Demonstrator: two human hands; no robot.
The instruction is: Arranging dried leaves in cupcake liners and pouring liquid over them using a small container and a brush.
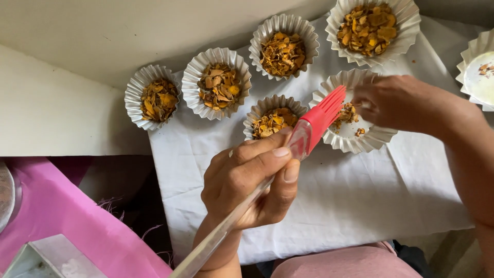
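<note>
My left hand (252,180) grips a silicone brush (309,131) with a red bristle head and a clear handle. The red head reaches into a white fluted paper cup (363,141) holding a few orange-yellow dried pieces. My right hand (396,103) rests on that cup's far rim, with its fingers pinched at the pieces inside. Whether it holds a piece is hidden. Next to the brush, another small cup of dried pieces (272,118) sits just left of the bristles.
Several more fluted cups filled with orange dried pieces (158,98) (218,82) (283,46) (371,28) line the back of a white cloth (350,206). A nearly empty cup (481,72) sits at the right edge. Pink fabric (67,211) lies at lower left.
</note>
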